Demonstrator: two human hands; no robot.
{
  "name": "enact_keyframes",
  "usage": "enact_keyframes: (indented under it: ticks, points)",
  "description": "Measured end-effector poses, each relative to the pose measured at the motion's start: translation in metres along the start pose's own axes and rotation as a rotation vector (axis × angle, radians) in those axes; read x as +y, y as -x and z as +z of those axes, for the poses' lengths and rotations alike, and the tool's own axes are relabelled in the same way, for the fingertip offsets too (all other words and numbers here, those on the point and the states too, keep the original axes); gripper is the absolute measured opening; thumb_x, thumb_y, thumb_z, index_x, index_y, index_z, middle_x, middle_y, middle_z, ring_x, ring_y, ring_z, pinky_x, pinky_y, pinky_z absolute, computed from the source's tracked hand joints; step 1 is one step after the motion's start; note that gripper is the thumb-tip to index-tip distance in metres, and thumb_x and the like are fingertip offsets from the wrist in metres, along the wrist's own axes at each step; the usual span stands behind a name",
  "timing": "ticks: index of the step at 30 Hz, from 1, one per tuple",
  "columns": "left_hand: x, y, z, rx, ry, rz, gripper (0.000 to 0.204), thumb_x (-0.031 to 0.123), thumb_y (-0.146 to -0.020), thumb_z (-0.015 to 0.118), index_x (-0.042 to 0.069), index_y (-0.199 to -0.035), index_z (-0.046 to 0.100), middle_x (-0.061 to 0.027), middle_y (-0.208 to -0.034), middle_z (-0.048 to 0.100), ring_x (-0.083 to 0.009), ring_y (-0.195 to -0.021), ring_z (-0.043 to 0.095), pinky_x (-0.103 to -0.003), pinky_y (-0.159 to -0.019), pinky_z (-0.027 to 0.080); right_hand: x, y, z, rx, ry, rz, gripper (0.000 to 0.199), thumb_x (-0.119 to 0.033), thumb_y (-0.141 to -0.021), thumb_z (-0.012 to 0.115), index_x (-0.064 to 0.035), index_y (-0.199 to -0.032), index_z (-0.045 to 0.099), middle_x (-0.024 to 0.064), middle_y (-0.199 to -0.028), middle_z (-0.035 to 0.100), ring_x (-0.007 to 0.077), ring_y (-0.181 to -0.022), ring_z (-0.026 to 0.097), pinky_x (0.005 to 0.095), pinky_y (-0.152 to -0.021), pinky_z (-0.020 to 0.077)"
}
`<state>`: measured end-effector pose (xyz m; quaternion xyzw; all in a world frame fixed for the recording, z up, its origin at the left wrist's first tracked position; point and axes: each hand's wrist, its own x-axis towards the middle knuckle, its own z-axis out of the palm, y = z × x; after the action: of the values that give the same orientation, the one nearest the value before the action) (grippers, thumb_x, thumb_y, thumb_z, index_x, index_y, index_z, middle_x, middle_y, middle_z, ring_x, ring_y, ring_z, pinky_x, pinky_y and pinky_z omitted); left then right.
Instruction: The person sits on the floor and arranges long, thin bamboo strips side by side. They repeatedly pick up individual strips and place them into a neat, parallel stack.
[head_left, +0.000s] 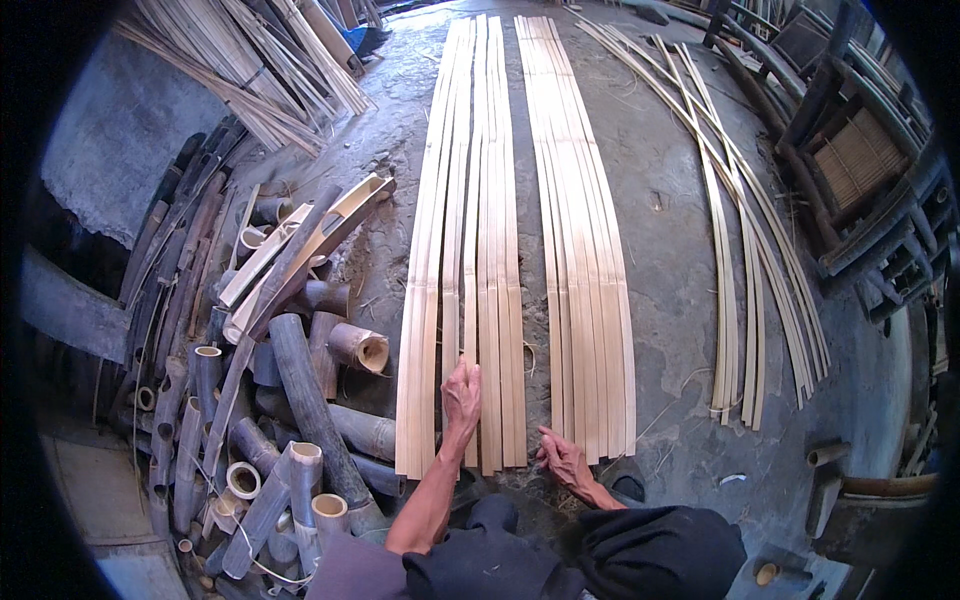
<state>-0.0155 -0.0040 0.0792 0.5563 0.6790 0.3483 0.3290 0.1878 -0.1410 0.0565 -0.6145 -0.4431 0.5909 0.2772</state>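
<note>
At the left lies a heap of cut bamboo tubes (300, 400), just beside the left bundle of long bamboo strips (465, 250). The left hand (461, 395) lies flat on these strips near their ends, fingers stretched together. The right hand (565, 462), fingers loosely spread, touches the floor at the ends of the middle strips (580, 250); a band of bare floor (670, 300) separates them from the loose strips (740, 260) at the right.

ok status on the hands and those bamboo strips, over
Left hand flat on the left batch of bamboo strips. Right hand fingering the right batch's near ends. Cut bamboo tubes piled left, clear of both.
</note>
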Motion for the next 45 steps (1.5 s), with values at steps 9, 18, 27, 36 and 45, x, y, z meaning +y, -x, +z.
enact_keyframes:
  ticks: [9, 18, 27, 36, 45]
  points:
    - [-0.042, 0.015, 0.010, -0.030, -0.163, 0.140, 0.040, 0.014, -0.093, 0.055, -0.009, -0.125, 0.049, -0.0298, -0.093, 0.058, -0.0411, -0.084, 0.059, -0.048, -0.074, 0.047, 0.010, -0.002, 0.002, 0.010, 0.019, 0.020, 0.041, -0.033, -0.101, 0.048, -0.0052, -0.130, 0.056, 0.0066, -0.079, 0.065, 0.0121, -0.067, 0.061, 0.0276, -0.063, 0.0514]
    - [-0.033, 0.034, -0.014, -0.026, -0.284, 0.279, 0.045, 0.009, -0.085, 0.059, -0.005, -0.128, 0.048, -0.0261, -0.108, 0.051, -0.0413, -0.103, 0.052, -0.048, -0.088, 0.041, 0.001, -0.003, -0.002, -0.041, 0.024, 0.023, 0.041, -0.032, -0.103, 0.044, -0.0030, -0.128, 0.058, 0.0056, -0.079, 0.063, 0.0112, -0.067, 0.061, 0.0257, -0.062, 0.0505]
    - [-0.043, 0.028, -0.018, 0.018, -0.429, 0.204, 0.067, 0.002, -0.083, 0.055, -0.005, -0.143, 0.027, -0.0268, -0.107, 0.047, -0.0440, -0.096, 0.053, -0.053, -0.083, 0.044, -0.033, -0.021, -0.021, -0.025, 0.218, -0.133, 0.033, -0.029, -0.099, 0.051, -0.0046, -0.118, 0.063, 0.0115, -0.073, 0.064, 0.0196, -0.068, 0.064, 0.0336, -0.063, 0.0499]
    - [-0.005, 0.013, -0.043, -0.160, 0.499, -0.229, 0.061, 0.002, -0.084, 0.062, -0.003, -0.139, 0.037, -0.0153, -0.093, 0.064, -0.0215, -0.078, 0.065, -0.032, -0.069, 0.055, -0.062, -0.062, -0.017, -0.128, 0.192, -0.253, 0.034, -0.030, -0.099, 0.051, -0.0031, -0.115, 0.064, 0.0147, -0.081, 0.066, 0.0214, -0.073, 0.066, 0.0342, -0.070, 0.0520]
    - [-0.016, 0.005, -0.068, -0.265, 0.759, -0.412, 0.035, 0.002, -0.089, 0.058, -0.005, -0.121, 0.048, -0.0118, -0.095, 0.068, -0.0159, -0.079, 0.067, -0.028, -0.068, 0.055, -0.103, -0.067, 0.071, -0.498, -0.348, -0.038, 0.027, -0.030, -0.101, 0.050, -0.0045, -0.094, 0.056, -0.0002, -0.084, 0.060, 0.0073, -0.070, 0.051, 0.0274, -0.072, 0.0519]
